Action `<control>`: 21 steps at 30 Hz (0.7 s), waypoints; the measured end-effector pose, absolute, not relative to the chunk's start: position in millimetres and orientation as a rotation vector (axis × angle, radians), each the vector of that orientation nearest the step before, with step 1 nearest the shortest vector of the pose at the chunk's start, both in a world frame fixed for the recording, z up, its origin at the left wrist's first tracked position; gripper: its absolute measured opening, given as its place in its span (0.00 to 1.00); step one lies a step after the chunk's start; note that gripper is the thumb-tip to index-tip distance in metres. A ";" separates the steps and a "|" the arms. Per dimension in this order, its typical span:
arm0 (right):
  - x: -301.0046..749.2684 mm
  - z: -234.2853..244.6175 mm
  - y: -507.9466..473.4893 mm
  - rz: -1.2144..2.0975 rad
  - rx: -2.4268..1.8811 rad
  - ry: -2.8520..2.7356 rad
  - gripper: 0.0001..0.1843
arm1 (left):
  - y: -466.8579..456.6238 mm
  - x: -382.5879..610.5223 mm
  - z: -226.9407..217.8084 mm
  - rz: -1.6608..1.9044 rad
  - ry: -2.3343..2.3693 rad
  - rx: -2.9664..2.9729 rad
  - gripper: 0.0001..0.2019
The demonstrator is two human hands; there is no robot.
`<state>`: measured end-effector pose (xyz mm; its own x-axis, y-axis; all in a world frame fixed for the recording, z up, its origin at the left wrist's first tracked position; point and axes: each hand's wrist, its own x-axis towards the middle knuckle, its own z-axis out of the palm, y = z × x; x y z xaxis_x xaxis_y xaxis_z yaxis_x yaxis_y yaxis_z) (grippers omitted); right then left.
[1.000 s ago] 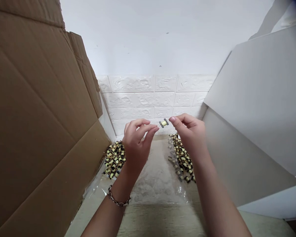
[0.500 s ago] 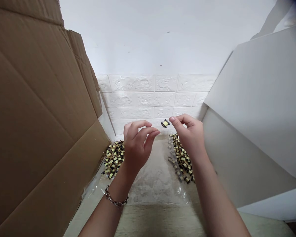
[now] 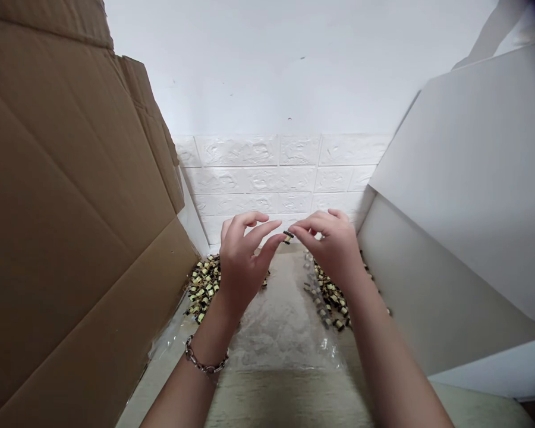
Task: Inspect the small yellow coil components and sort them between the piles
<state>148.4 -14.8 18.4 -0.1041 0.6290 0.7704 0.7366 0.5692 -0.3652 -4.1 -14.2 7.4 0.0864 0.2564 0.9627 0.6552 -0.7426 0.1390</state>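
A small transformer (image 3: 288, 238), yellow-wrapped with black ends, is pinched between the thumb and forefinger of my right hand (image 3: 330, 241). My left hand (image 3: 245, 252) is open beside it. Its thumb tip is at the transformer's left side, seemingly touching it, while the forefinger stays apart above. Below my left hand lies a pile of similar transformers (image 3: 203, 285), with thin brownish wires among them. Another pile of transformers (image 3: 334, 297) lies under my right hand and forearm, which hide part of it.
A clear plastic bag (image 3: 280, 333) lies flat on the table (image 3: 267, 398) between the piles, its right edge over some transformers. A tall cardboard sheet (image 3: 71, 208) stands at left, a white panel (image 3: 472, 178) at right. A white brick-patterned wall (image 3: 249, 178) closes the back.
My right hand has moved left and slightly down with the transformer, bringing it to my left thumb. The transformer has turned. My left hand has shifted slightly left.
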 end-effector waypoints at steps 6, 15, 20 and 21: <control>141.7 11.4 -16.6 -0.285 -1.123 -2.046 0.09 | -9.3 -4.0 4.2 -1.535 -0.945 -2.218 0.05; 136.7 2.7 -8.2 -0.315 -1.161 -2.121 0.11 | -9.7 -3.7 0.2 -1.192 -0.989 -2.227 0.04; 132.4 4.2 -7.4 -0.143 -1.162 -2.025 0.11 | -1.4 -5.7 -1.5 -1.382 -1.079 -2.190 0.03; 131.6 4.8 -7.9 -0.112 -1.171 -1.992 0.14 | 0.2 -7.0 -1.6 -1.427 -1.082 -2.151 0.03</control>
<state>131.6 -7.9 4.8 -0.2470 0.6951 0.6751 0.7665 0.5664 -0.3028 -7.0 0.2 -1.6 0.2049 0.4056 0.8908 0.7480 -0.6518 0.1247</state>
